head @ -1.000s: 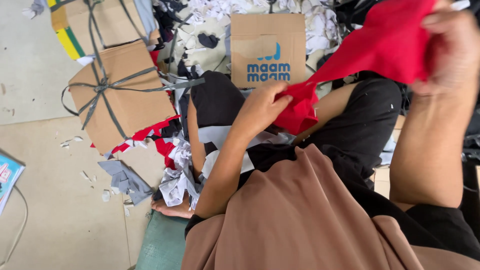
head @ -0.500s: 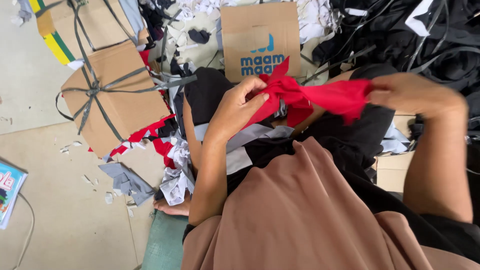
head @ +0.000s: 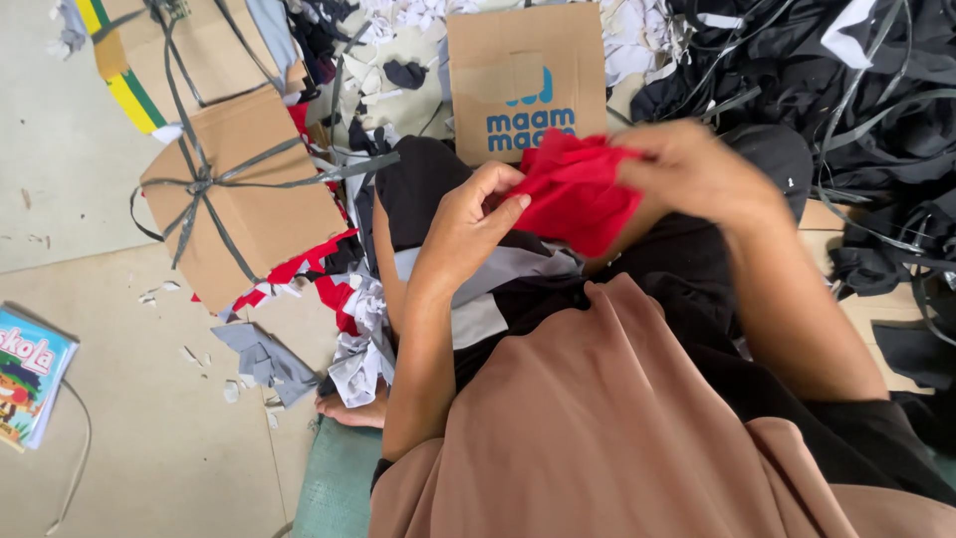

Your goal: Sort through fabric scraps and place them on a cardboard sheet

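Observation:
A red piece of cloth [head: 576,194] is bunched between both my hands above my lap. My left hand [head: 468,219] grips its left edge with fingers curled over the fabric. My right hand [head: 697,169] closes on its right side from above and is blurred. Under the cloth lie black and grey fabric pieces [head: 498,284] on my legs, and a brown garment [head: 607,418] covers my lap.
A printed cardboard box [head: 526,80] stands just beyond my hands. A box tied with grey strips [head: 239,189] lies at left, another [head: 159,50] behind it. Black fabric and straps [head: 846,90] pile at right. Red and white scraps [head: 329,289], a colourful booklet [head: 25,374] and my foot [head: 349,408] are on the floor.
The red cloth was stretched out between my hands; my right hand has come in toward the left, and the cloth is now gathered into a bunch.

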